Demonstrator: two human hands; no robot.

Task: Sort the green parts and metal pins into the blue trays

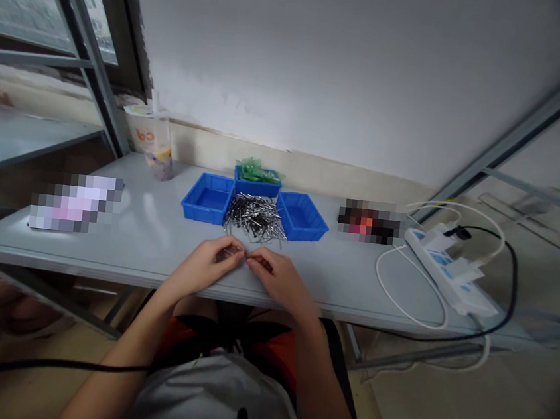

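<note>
We've got thin metal pins (255, 219) piled between blue trays (203, 214) on the desk (148, 226); probably light, stiff and slick, so we'd pinch them mid-shaft; our left hand (207, 263) and right hand (279, 276) are bunched fingertip to fingertip; can't tell if they're grasping anything.

Orange lettering (144, 135) stands on the side of the clear plastic drink cup (159, 162) at the back left of the worktop (152, 233): a couple of rounded characters, perhaps "co" or "ca", too blurred to read surely.
</note>
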